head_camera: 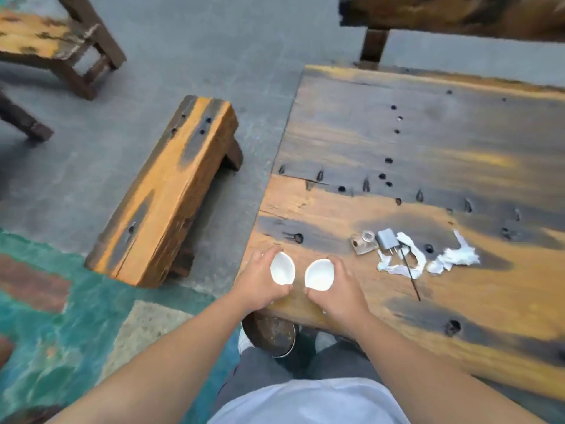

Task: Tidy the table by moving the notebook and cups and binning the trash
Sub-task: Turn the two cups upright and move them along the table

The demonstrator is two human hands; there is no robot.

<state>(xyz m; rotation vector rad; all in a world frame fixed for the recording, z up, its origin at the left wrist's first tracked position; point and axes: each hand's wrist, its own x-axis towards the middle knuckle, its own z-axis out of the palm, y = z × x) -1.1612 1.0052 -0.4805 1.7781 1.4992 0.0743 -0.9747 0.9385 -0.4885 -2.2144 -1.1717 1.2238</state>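
Two small white cups stand side by side at the near left corner of the wooden table (428, 166). My left hand (260, 280) wraps around the left cup (282, 268). Around the right cup (319, 274) curls my right hand (342, 289). Both cups look empty and tilt slightly toward each other. To their right lie crumpled white tissue scraps (452, 257) and a thin dark stick (411, 278). No notebook is in view.
A grey charger plug (386, 240) and a small glass piece on a wooden base (365, 241) sit beside the tissue. A low wooden bench (171, 191) stands left of the table on the grey floor. A round dark object (269, 333) lies under the table's near edge.
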